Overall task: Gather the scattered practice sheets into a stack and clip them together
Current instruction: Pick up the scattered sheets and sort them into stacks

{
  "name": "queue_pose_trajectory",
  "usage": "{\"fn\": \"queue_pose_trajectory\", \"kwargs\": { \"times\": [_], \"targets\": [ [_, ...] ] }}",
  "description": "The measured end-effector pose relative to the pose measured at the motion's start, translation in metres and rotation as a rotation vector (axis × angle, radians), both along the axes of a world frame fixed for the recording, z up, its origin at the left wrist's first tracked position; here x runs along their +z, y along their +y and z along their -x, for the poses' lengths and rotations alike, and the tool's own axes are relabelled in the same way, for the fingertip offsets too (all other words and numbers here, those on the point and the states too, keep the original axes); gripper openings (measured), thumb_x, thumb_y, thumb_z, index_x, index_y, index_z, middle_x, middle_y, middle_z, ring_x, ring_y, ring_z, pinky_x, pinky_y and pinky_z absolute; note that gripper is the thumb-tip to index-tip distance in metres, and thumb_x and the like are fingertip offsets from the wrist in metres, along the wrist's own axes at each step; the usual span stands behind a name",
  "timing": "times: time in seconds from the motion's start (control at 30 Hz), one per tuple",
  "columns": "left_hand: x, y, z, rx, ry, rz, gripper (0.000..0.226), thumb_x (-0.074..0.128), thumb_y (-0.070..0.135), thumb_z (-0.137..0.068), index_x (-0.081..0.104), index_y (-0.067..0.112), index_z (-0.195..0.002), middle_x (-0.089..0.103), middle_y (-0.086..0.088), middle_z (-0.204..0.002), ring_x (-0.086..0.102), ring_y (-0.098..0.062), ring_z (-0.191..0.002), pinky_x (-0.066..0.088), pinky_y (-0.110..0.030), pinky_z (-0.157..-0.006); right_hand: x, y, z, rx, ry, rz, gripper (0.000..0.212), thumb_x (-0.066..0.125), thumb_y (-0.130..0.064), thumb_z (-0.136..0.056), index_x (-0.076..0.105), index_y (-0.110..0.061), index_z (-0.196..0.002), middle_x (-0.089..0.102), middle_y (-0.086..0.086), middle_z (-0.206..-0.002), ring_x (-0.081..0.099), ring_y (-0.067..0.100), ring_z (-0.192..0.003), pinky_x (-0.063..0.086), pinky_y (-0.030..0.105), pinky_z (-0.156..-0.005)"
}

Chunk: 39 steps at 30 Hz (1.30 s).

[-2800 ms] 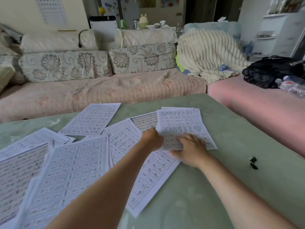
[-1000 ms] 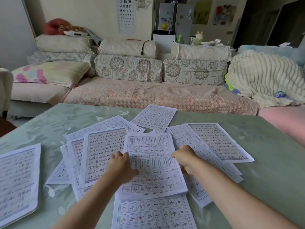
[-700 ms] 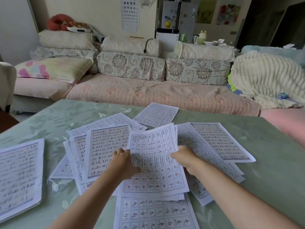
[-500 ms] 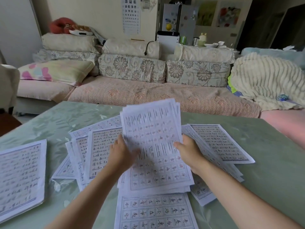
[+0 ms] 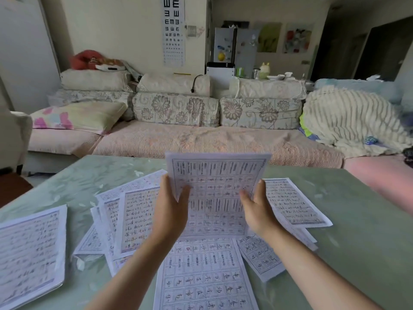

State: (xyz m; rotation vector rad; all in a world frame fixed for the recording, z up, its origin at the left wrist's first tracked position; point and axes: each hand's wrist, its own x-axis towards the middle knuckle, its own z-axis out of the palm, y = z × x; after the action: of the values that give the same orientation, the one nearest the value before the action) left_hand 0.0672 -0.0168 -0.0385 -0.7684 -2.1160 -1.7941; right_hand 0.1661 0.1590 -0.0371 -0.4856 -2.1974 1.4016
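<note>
Over the middle of the table [image 5: 357, 242], a bundle of practice sheets [image 5: 214, 193] is held nearly upright, its lower edge close to the paper lying beneath. It is gripped at both side edges. The left hand [image 5: 171, 211] is closed on the left edge and the right hand [image 5: 257, 211] on the right. Each thumb is laid on the printed face, and the fingers are hidden behind. This hold is judged to serve squaring: with the paper stood on end between two hands, its edges can be tapped level before more is added. How many sheets the bundle contains cannot be told.

Loose sheets, not yet collected, are spread around it:
- One near sheet [image 5: 203, 276] lies flat directly below the bundle.
- One angled sheet [image 5: 259, 256] lies to that sheet's right.
- At least two overlapping right-hand sheets [image 5: 292, 202] lie beyond the right hand.
- A left cluster [image 5: 134, 218] of at least four overlapping sheets lies beside the left hand.
- A far-left pile [image 5: 29, 251], more than one layer thick at its edge, sits well apart.

No clip is seen. One sofa [image 5: 201, 139] stands behind the table.
</note>
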Motion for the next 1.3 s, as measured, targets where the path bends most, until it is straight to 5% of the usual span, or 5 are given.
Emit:
{"fn": "queue_pose_trajectory", "kwargs": {
  "times": [0.33,0.53,0.67,0.9,1.3],
  "targets": [
    [-0.014,0.002,0.005,0.061,-0.031,0.095,0.011,0.049,0.021,-0.099,0.042,0.022,-0.107,0.059,0.004,-0.108,0.057,-0.014,-0.095,0.047,-0.03,-0.07,-0.014,0.005,0.009,-0.043,0.009,-0.08,0.058,0.04,-0.025,-0.105,0.011,-0.015,-0.155,0.019,-0.005,-0.16,0.023,0.014,-0.146,0.023,0.028,-0.113],
    [0.004,-0.002,0.006,0.015,-0.058,0.14,0.005,0.046,0.022,-0.1,0.042,0.019,-0.097,0.06,0.003,-0.089,0.058,-0.018,-0.075,0.048,-0.034,-0.059,0.01,0.006,0.006,-0.134,-0.035,-0.12,0.017,0.038,-0.016,-0.103,0.035,-0.022,-0.119,0.045,-0.001,-0.077,0.043,0.013,-0.054,0.035,0.022,-0.049],
    [-0.004,-0.02,0.011,0.039,-0.218,0.434,0.01,0.049,0.024,-0.094,0.044,0.015,-0.093,0.058,-0.004,-0.082,0.055,-0.02,-0.065,0.045,-0.033,-0.056,-0.001,0.003,0.004,-0.072,-0.32,-0.064,0.041,0.039,-0.016,-0.098,0.034,-0.015,-0.139,0.057,0.005,-0.114,0.055,0.017,-0.079,0.045,0.03,-0.059],
    [-0.057,-0.05,0.002,-0.085,-0.414,0.971,0.022,0.042,0.011,-0.086,0.056,0.006,-0.102,0.065,-0.013,-0.1,0.062,-0.023,-0.085,0.058,-0.037,-0.072,-0.049,-0.029,-0.002,0.033,-0.689,-0.081,0.038,0.036,-0.007,-0.09,0.052,0.005,-0.123,0.053,0.007,-0.091,0.04,0.015,-0.064,0.031,0.031,-0.058],
    [-0.081,-0.063,0.002,0.078,-0.276,1.095,0.031,0.066,0.03,-0.083,0.059,0.009,-0.105,0.052,-0.008,-0.104,0.056,-0.023,-0.094,0.054,-0.034,-0.086,-0.044,-0.036,-0.001,-0.104,-0.688,0.185,0.048,0.048,-0.003,-0.095,0.038,0.002,-0.142,0.047,0.019,-0.14,0.05,0.033,-0.12,0.041,0.037,-0.094]
  ]
}}
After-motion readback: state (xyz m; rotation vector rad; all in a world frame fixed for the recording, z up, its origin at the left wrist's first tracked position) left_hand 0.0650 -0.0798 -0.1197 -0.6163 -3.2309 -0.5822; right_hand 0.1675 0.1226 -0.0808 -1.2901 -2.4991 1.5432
